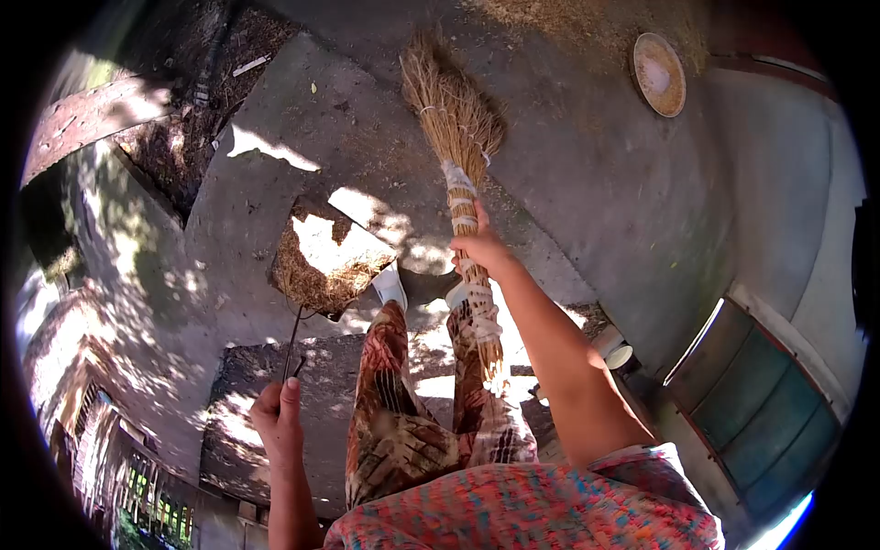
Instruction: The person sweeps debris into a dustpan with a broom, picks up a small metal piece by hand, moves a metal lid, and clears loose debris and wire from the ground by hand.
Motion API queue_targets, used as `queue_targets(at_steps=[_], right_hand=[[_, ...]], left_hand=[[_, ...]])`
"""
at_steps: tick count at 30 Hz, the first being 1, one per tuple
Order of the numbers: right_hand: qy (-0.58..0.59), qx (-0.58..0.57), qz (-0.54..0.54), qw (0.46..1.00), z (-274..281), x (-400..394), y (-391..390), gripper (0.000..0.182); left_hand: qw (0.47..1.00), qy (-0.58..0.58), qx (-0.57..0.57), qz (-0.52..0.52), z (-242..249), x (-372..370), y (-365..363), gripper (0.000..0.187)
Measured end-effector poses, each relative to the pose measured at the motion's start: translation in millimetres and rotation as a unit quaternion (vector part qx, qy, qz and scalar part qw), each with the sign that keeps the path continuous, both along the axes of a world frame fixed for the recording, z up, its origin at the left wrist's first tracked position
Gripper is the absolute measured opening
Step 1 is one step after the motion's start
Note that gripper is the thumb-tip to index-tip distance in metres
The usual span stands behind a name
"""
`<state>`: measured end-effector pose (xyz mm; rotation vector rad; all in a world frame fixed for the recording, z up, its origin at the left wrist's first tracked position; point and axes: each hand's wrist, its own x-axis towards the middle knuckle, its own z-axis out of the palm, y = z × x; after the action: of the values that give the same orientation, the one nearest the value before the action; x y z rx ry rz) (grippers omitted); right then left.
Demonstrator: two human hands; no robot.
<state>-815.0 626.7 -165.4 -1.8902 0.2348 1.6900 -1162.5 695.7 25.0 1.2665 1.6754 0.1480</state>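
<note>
My right hand point(483, 244) is wrapped round the bound handle of a straw broom point(479, 291). The broom's bristles point(446, 96) fan out over the ground ahead, and its handle end hangs toward my patterned trousers. On the left, my left hand point(280, 415) is closed on a thin metal rod handle point(293, 341), thumb up. That handle leads down to a dustpan point(376, 264) with straw-like debris point(307, 280) in it, partly in bright sun. The dustpan is just in front of my light-coloured shoe point(390, 286).
A shallow round basin point(659, 75) stands at the upper right, beside scattered chaff point(587, 23). A wooden board point(96, 119) lies at the left. To the right are a wall point(779, 165) and a greenish panelled door point(752, 403). A small pale bowl point(619, 357) is beside my right arm.
</note>
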Motion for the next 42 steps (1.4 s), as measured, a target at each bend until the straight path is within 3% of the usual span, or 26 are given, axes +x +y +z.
queue_targets(at_steps=[3, 6, 8, 10, 14, 18, 22, 25, 28, 31, 33, 36, 39, 40, 41, 42], right_hand=[[0.058, 0.046, 0.033, 0.997, 70.2, 28.0, -20.9, 0.097], [-0.008, 0.083, -0.014, 0.996, 98.4, 34.6, -5.4, 0.095], [-0.056, 0.067, -0.028, 0.996, 77.9, 51.3, 37.2, 0.094], [-0.101, 0.094, -0.015, 0.990, 20.3, 59.7, 86.6, 0.093], [-0.056, 0.014, 0.052, 0.997, -43.3, -38.4, 118.9, 0.099], [0.096, -0.009, 0.180, 0.979, 26.3, -62.4, 88.2, 0.099], [0.127, 0.091, 0.103, 0.982, 66.6, -39.9, 71.8, 0.099], [-0.001, 0.084, 0.124, 0.989, 52.5, -30.0, 137.5, 0.099], [-0.093, 0.093, 0.135, 0.982, -14.5, -44.2, 198.5, 0.096], [-0.087, 0.003, 0.229, 0.969, -39.7, -118.4, 186.3, 0.099], [-0.030, 0.004, 0.332, 0.943, -28.3, -146.5, 159.5, 0.098], [0.050, 0.017, 0.268, 0.962, -4.7, -134.5, 110.4, 0.094], [0.131, 0.079, 0.126, 0.980, 53.4, -95.6, 51.2, 0.085], [0.148, 0.035, 0.074, 0.986, 68.9, -81.5, 26.0, 0.083], [0.199, 0.077, 0.000, 0.977, 63.8, -61.7, -18.0, 0.083], [0.154, -0.004, -0.021, 0.988, 81.5, -51.9, -39.2, 0.083]], left_hand=[[0.999, 0.030, 0.004, 0.010, 5.8, -26.2, 4.6, 0.050], [0.999, 0.022, -0.016, 0.037, 15.1, -41.8, 2.6, 0.051], [0.999, 0.002, 0.003, 0.040, 13.3, -54.0, -1.9, 0.051], [0.999, 0.008, 0.027, 0.045, 5.8, -57.1, -2.5, 0.050], [0.997, 0.012, 0.029, 0.073, 0.3, -68.7, -5.1, 0.049], [0.993, -0.026, 0.004, 0.114, 6.8, -75.4, -0.7, 0.049], [0.989, -0.033, 0.014, 0.146, 11.5, -82.3, -1.5, 0.049], [0.986, -0.030, 0.012, 0.164, 11.9, -89.7, -6.7, 0.048], [0.986, -0.016, 0.013, 0.168, 4.1, -96.7, -18.3, 0.048], [0.983, -0.012, 0.012, 0.182, -2.6, -104.9, -27.4, 0.048], [0.974, -0.011, 0.002, 0.227, -5.8, -109.8, -37.1, 0.046], [0.970, 0.024, -0.010, 0.242, -3.8, -122.5, -42.7, 0.047], [0.960, 0.037, -0.010, 0.276, -2.4, -131.0, -50.7, 0.047], [0.963, 0.048, 0.005, 0.265, 0.5, -129.6, -48.0, 0.048], [0.965, 0.049, 0.005, 0.257, 0.6, -129.6, -46.4, 0.048], [0.962, 0.062, 0.023, 0.267, 2.3, -130.3, -44.2, 0.049]])
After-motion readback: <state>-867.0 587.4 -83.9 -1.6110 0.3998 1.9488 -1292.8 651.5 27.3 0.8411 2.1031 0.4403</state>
